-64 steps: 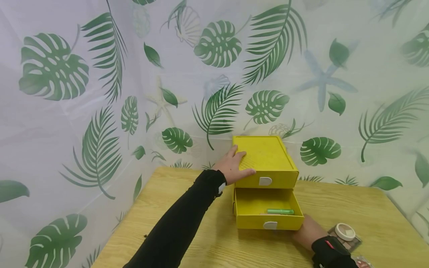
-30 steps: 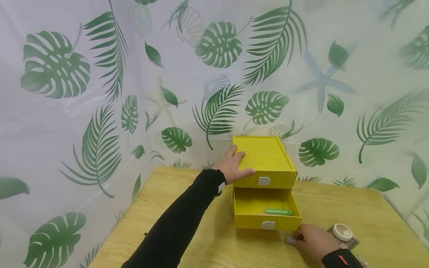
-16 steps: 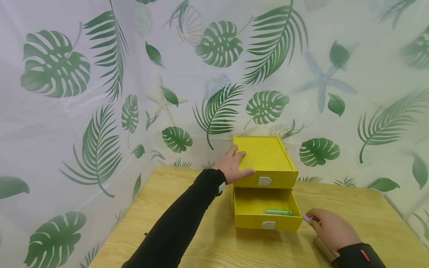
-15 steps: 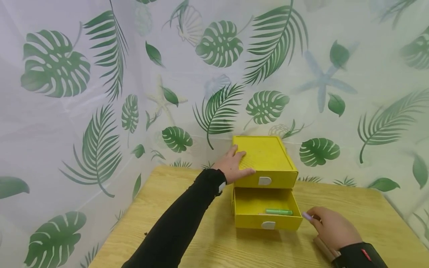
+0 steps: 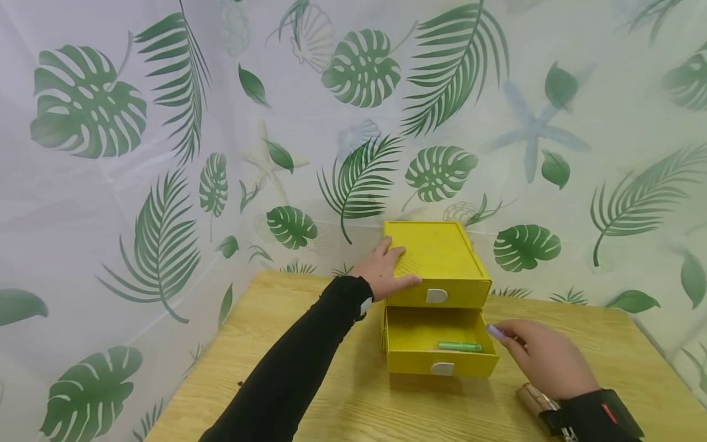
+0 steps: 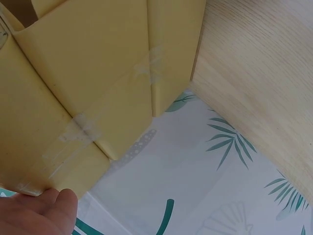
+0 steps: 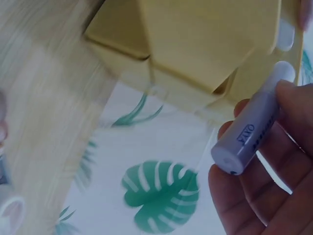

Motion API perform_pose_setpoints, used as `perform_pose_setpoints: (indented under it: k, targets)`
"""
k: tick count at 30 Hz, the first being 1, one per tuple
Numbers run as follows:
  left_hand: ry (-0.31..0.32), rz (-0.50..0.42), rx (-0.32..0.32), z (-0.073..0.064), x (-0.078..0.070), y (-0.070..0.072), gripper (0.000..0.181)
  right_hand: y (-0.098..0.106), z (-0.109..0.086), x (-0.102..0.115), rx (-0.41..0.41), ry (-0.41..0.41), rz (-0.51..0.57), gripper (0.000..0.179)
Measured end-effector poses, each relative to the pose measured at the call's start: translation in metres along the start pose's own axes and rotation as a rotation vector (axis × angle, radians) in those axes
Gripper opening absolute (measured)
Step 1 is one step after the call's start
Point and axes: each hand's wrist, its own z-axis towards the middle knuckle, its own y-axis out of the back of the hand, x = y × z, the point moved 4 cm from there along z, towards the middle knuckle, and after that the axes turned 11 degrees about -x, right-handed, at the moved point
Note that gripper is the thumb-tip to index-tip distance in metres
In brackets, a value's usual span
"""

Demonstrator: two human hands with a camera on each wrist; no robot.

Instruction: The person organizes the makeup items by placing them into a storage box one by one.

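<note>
A yellow two-drawer box (image 5: pixel 436 252) stands on the table, its lower drawer (image 5: pixel 409 363) pulled out and its upper one closed. Inside the lower drawer lies a green tube (image 5: pixel 459 347) by the front wall. My left hand (image 5: pixel 381 270) rests on the top left edge of the box, fingers spread; in the left wrist view its fingers (image 6: pixel 66 205) touch the yellow side. With thumb and fingers my right hand (image 5: pixel 552 359) pinches a small lilac cosmetic tube (image 7: pixel 252 125) with dark lettering. This tube is right beside the drawer's right wall in the head view.
A makeup palette (image 5: pixel 533 396) lies on the wooden table (image 5: pixel 442 411), mostly hidden under my right hand and wrist. A round white compact (image 7: pixel 11 215) shows at the edge of the right wrist view. A leaf-patterned sheet (image 5: pixel 353 123) hangs behind the table.
My right hand has come out from beside the drawer's front corner, bringing the lilac tube up and to the right, level with the drawer's side. The left hand stays put.
</note>
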Motion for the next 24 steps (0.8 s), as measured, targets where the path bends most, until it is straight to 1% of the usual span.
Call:
perform_pose_setpoints:
  k: [4,9,15,21,24]
  targets:
    - [0.003,0.009,0.0,0.0,0.0,0.0,0.085,-0.002,0.005,0.021,-0.045,0.084,-0.007,0.017]
    - [0.009,0.007,-0.005,0.0,0.001,-0.002,0.086,-0.013,0.012,0.038,-0.065,0.17,0.003,0.014]
    - [0.008,-0.002,0.007,-0.001,0.002,-0.006,0.087,-0.029,0.011,0.044,-0.024,0.218,0.026,0.013]
    - [0.017,-0.004,0.005,-0.001,0.001,-0.003,0.085,-0.032,0.011,0.045,-0.006,0.257,0.062,0.014]
    - [0.015,0.0,0.001,0.0,0.0,-0.002,0.085,-0.032,0.011,0.046,0.015,0.296,0.081,0.014]
